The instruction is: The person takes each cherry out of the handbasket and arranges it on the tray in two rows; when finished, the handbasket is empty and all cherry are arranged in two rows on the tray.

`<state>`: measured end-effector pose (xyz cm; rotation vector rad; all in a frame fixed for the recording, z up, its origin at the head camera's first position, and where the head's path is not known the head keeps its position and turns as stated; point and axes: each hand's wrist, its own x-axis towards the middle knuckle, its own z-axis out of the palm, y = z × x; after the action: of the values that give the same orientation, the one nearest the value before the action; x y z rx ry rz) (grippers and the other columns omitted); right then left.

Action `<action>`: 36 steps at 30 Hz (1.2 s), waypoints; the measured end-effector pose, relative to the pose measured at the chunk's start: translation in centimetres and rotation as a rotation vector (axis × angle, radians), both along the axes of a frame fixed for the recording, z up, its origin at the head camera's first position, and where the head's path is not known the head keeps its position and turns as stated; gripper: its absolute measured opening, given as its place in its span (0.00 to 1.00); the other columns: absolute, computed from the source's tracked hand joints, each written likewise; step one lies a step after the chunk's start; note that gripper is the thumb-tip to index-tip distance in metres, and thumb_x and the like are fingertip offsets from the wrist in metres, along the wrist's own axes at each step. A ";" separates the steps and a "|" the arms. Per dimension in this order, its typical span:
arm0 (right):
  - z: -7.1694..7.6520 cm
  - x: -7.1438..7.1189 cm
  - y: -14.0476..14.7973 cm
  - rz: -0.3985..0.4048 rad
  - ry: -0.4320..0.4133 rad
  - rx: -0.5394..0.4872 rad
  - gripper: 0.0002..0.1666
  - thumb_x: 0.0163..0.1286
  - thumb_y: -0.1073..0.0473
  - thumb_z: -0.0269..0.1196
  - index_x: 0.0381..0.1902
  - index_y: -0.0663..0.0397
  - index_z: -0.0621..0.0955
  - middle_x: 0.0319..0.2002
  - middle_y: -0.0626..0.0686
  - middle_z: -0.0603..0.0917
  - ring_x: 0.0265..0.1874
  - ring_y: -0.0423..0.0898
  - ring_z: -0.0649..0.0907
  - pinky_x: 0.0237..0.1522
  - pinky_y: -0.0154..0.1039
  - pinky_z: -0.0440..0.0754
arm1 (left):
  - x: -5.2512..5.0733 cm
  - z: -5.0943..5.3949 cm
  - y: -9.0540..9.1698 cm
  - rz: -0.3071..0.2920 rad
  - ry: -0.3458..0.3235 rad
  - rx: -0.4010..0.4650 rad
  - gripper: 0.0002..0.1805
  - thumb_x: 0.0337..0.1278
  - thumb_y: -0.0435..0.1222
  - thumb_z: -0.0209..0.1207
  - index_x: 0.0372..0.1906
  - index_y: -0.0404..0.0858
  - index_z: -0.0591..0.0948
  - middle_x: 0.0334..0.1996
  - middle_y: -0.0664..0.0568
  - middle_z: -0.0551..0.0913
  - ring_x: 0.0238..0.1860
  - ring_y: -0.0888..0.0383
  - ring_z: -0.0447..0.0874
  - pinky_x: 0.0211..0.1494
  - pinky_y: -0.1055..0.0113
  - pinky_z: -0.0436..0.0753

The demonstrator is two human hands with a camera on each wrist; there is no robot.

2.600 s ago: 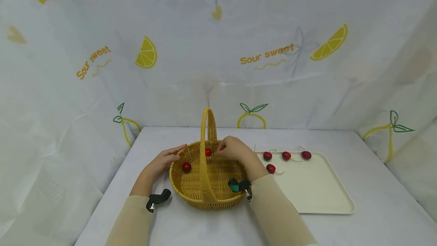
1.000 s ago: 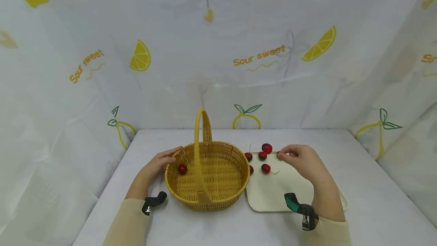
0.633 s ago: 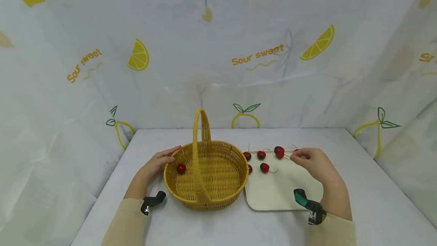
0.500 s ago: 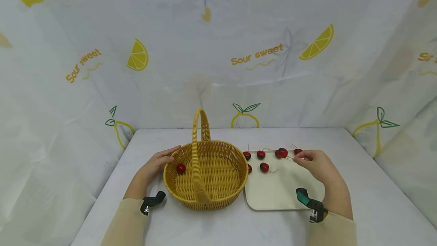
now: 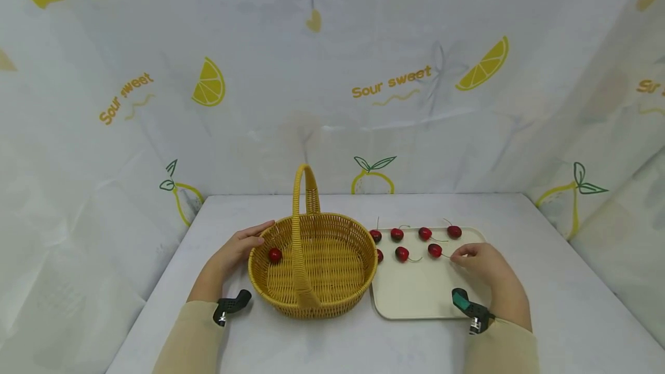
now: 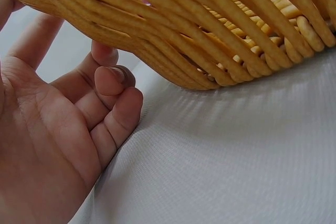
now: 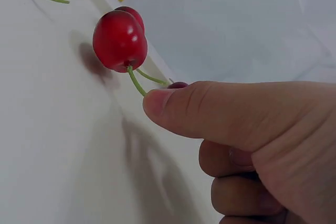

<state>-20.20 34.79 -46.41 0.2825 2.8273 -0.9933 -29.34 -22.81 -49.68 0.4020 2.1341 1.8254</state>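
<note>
My right hand (image 5: 483,261) pinches a red cherry (image 5: 434,250) by its green stem over the cream tray (image 5: 421,299). In the right wrist view the thumb (image 7: 178,108) covers the stem's end, and the cherry's shadow falls a little apart from it. My left hand (image 5: 239,249) holds the left rim of a woven yellow basket (image 5: 298,235). Seen from the left wrist, its lower fingers (image 6: 118,114) curl beside the basket's wall. One cherry (image 5: 275,255) lies inside the basket, at its left.
More cherries lie on the tray, among them one at the back right (image 5: 454,231) and one in the front row (image 5: 402,254). The basket's right side hides part of the tray's left edge. A lemon-print cloth (image 5: 322,131) hangs behind the white table (image 5: 343,351).
My right hand has left the basket, carrying one cherry over to the tray, then lowered it toward the front row. The left hand stays at the basket's rim.
</note>
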 end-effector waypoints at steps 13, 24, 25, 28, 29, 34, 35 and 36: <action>0.4 0.2 -0.1 0.014 0.002 0.000 0.19 0.71 0.48 0.67 0.49 0.57 0.86 0.40 0.59 0.78 0.43 0.56 0.74 0.41 0.48 0.71 | 0.0 0.0 0.1 -0.006 0.009 -0.013 0.32 0.69 0.36 0.54 0.77 0.40 0.68 0.78 0.45 0.62 0.79 0.41 0.54 0.75 0.37 0.56; 4.7 1.0 -2.9 0.025 0.143 -0.132 0.34 0.74 0.38 0.61 0.61 0.60 0.81 0.61 0.70 0.78 0.58 0.66 0.76 0.56 0.67 0.74 | 0.2 0.2 0.0 0.004 0.011 -0.031 0.32 0.69 0.37 0.54 0.77 0.41 0.68 0.78 0.46 0.62 0.79 0.41 0.54 0.76 0.38 0.56; 5.1 1.0 -3.5 0.014 0.152 -0.150 0.34 0.75 0.38 0.61 0.62 0.60 0.80 0.60 0.68 0.79 0.58 0.65 0.76 0.56 0.67 0.75 | 0.2 0.2 0.0 0.003 0.014 -0.032 0.32 0.69 0.37 0.54 0.77 0.41 0.68 0.78 0.46 0.62 0.79 0.41 0.54 0.76 0.38 0.56; 6.4 1.1 -5.2 -0.005 0.178 -0.206 0.33 0.76 0.38 0.60 0.63 0.59 0.80 0.58 0.66 0.81 0.58 0.63 0.77 0.57 0.66 0.74 | 0.1 0.2 -0.1 0.002 0.019 -0.037 0.32 0.69 0.37 0.54 0.77 0.42 0.68 0.78 0.46 0.62 0.79 0.41 0.54 0.76 0.37 0.54; 6.8 1.1 -5.6 -0.007 0.185 -0.223 0.34 0.75 0.38 0.60 0.64 0.58 0.80 0.56 0.64 0.82 0.58 0.62 0.76 0.56 0.65 0.74 | 0.1 0.2 -0.1 0.002 0.020 -0.039 0.32 0.69 0.37 0.54 0.77 0.42 0.68 0.78 0.46 0.62 0.79 0.41 0.53 0.76 0.37 0.54; 8.3 1.5 -7.3 0.011 0.221 -0.298 0.33 0.74 0.37 0.62 0.63 0.56 0.81 0.41 0.56 0.81 0.49 0.55 0.73 0.45 0.50 0.74 | 0.0 0.1 -0.2 -0.012 0.026 -0.036 0.32 0.69 0.37 0.54 0.78 0.42 0.68 0.78 0.45 0.62 0.79 0.41 0.52 0.76 0.37 0.52; 8.6 1.5 -7.7 0.020 0.233 -0.311 0.32 0.74 0.38 0.62 0.62 0.57 0.82 0.38 0.55 0.79 0.46 0.53 0.72 0.43 0.47 0.73 | 0.0 0.1 -0.1 -0.014 0.027 -0.035 0.32 0.69 0.37 0.54 0.78 0.42 0.68 0.78 0.45 0.61 0.79 0.41 0.52 0.76 0.37 0.52; 8.9 1.6 -8.1 0.028 0.239 -0.324 0.31 0.74 0.39 0.63 0.62 0.56 0.82 0.35 0.54 0.78 0.43 0.52 0.72 0.39 0.44 0.72 | 0.0 0.1 -0.1 -0.018 0.028 -0.035 0.32 0.69 0.37 0.54 0.78 0.41 0.68 0.78 0.45 0.61 0.79 0.41 0.52 0.77 0.37 0.51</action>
<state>-18.61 26.73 -37.52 0.0935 2.7950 -1.5463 -29.36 -22.91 -49.57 0.4403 2.1703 1.7805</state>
